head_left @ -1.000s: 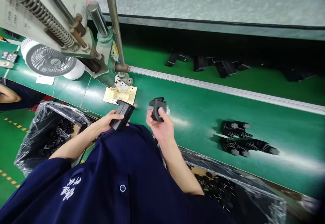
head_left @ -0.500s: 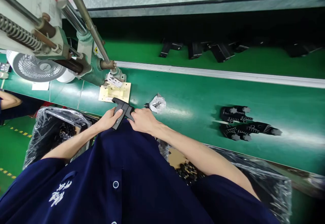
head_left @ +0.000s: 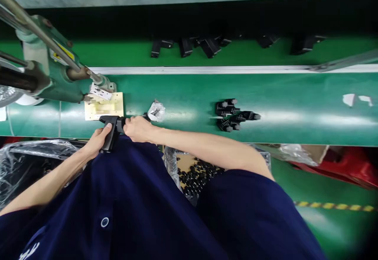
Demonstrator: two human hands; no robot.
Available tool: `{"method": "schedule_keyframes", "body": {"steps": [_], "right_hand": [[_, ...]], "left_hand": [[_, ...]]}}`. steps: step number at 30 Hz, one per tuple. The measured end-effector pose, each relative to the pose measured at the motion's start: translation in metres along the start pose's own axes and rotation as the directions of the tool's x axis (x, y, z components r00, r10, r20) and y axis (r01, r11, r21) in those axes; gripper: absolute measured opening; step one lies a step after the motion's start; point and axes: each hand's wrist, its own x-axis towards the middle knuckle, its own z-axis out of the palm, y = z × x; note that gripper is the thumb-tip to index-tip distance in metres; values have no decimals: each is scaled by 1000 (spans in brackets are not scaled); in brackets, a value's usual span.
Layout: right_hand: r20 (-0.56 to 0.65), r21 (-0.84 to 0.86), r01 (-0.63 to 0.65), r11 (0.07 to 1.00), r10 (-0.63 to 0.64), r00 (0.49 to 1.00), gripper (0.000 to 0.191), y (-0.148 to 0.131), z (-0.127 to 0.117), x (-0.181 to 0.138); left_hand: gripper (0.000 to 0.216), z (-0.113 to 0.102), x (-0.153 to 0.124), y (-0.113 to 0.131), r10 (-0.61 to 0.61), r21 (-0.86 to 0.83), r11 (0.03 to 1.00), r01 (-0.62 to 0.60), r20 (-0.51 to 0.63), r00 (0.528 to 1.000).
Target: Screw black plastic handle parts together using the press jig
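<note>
Both of my hands hold one black plastic part (head_left: 111,131) at the near edge of the green bench (head_left: 280,110), close to my body. My left hand (head_left: 96,142) grips its lower leg, thumb on top. My right hand (head_left: 136,128) is closed over its right end. Just beyond it sits a cream fixture block (head_left: 103,106) under the nose of a green hand press (head_left: 56,75). A small clear bag (head_left: 155,110) of tiny parts lies right of my right hand.
A few black finned parts (head_left: 233,115) lie on the bench to the right. Several black parts (head_left: 184,47) ride the far conveyor lane behind a metal rail (head_left: 206,70). Plastic-lined bins (head_left: 195,175) of black pieces sit below the bench edge, left and right of me.
My right hand brought its black piece over to the part in my left hand; both hands now grip one joined part. My view has swung right and down.
</note>
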Motion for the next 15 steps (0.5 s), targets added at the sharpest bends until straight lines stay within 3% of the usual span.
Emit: {"method": "schedule_keyframes", "body": {"steps": [4,7,9,11,13,15], "right_hand": [[-22,38,59,998,-58,998,16,14,-4,10],[-50,78,54,996,-50,998,15,20,-10,12],[-68,143,-36,989,47,997,18,22,-12,10],[-60,207,-144,968,160,985,23,24,-10,8],[-61,257,-225,940,248,967,24,30,-6,10],[-122,356,-302,884,365,923,24,37,-1,15]], "left_hand": [[44,7,1,8,-135,-46,989,138,56,989],[48,9,8,12,38,-55,998,-37,25,999],[55,10,16,13,227,-47,973,-227,-15,974],[60,9,23,12,336,-19,941,-337,-17,942],[59,9,29,12,341,1,940,-341,-10,940],[53,10,35,13,271,-24,962,-271,-15,963]]}}
